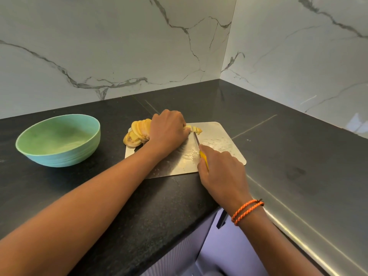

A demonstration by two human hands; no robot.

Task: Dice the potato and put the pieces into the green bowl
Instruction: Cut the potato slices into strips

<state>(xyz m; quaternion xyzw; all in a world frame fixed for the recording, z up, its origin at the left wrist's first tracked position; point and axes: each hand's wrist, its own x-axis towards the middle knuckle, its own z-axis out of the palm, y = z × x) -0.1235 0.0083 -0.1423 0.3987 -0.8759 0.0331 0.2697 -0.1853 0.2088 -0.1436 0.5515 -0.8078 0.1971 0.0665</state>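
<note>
On the metal cutting board point(219, 136) near the table's point(278, 146) back corner, the left hand point(169, 130) curls over the sliced potato point(137, 132). The right hand point(221, 172) grips a yellow-handled knife point(197, 140). The green bowl point(59, 140) stands well apart toward the left edge.

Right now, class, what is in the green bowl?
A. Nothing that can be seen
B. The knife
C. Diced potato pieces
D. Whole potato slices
A: the green bowl shows only its bare inside, while the potato slices lie on the cutting board under the left hand.
</note>
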